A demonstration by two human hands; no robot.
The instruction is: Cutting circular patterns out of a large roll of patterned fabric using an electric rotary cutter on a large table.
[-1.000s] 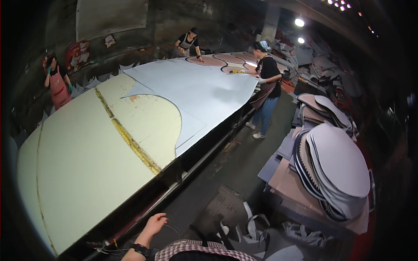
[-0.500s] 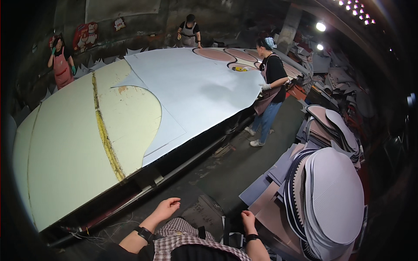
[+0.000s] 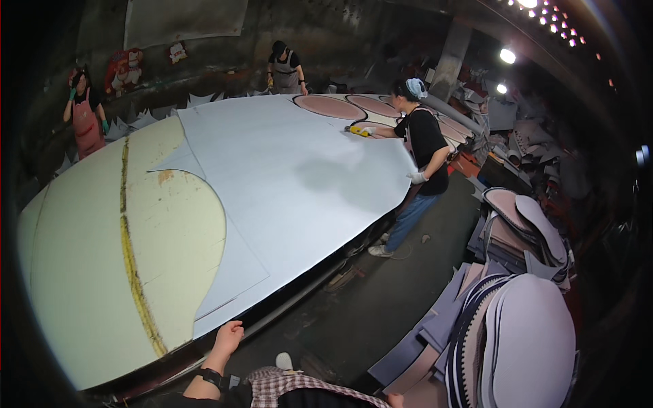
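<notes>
My left hand (image 3: 230, 334) is just off the near edge of a large pale table (image 3: 81, 272), its fingers loosely curled and nothing showing in them. A dark band is on that wrist. Only a small part of my right hand (image 3: 394, 400) shows at the lower edge, left of the stacked sheets; its fingers are hidden. A light grey-blue sheet (image 3: 272, 177) with a curved cut end covers the table's right part. On the sheet's far right, a co-worker (image 3: 425, 143) in white gloves holds a yellow hand tool (image 3: 358, 130) with one hand and the sheet's edge with the other.
Stacked grey oval pieces (image 3: 534, 340) and a second stack (image 3: 524, 224) stand at the right. Pink ovals (image 3: 330, 106) lie at the table's far end. Two more people, one in a pink apron (image 3: 87, 126), one in a grey apron (image 3: 286, 71), stand behind the table.
My view has moved nearer the table. My left hand has come up beside its edge, and my right hand has dropped mostly out of view. The near co-worker has grasped the yellow tool.
</notes>
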